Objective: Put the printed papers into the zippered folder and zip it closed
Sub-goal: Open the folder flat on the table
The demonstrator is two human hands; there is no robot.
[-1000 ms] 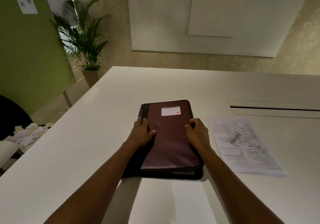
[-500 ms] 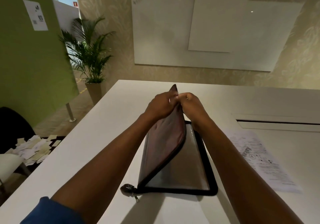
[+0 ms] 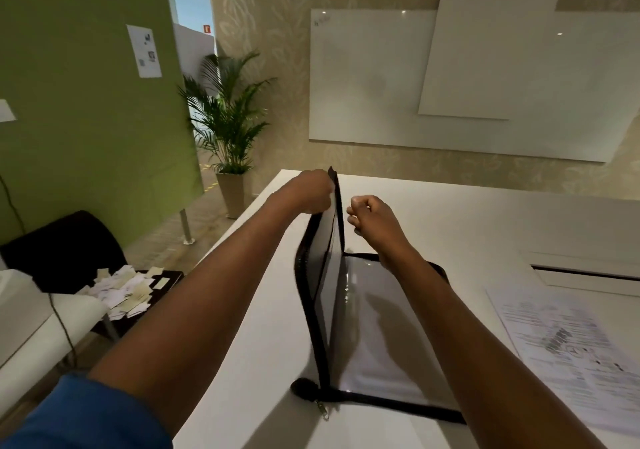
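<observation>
Folder [image 3: 374,327] cover in left hand [image 3: 308,194] pinch

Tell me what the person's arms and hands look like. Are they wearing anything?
Both forearms are bare, with no gloves. No watch or rings show on the left hand or right hand. A blue sleeve covers the left upper arm. No sleeve shows on the right arm.

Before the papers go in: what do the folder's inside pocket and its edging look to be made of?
The folder pocket looks like clear glossy plastic: it shows glare streaks and the arm's shadow. The edging looks like matte black fabric tape with zipper teeth, ending in a small metal pull. The papers look like plain matte sheets.
</observation>
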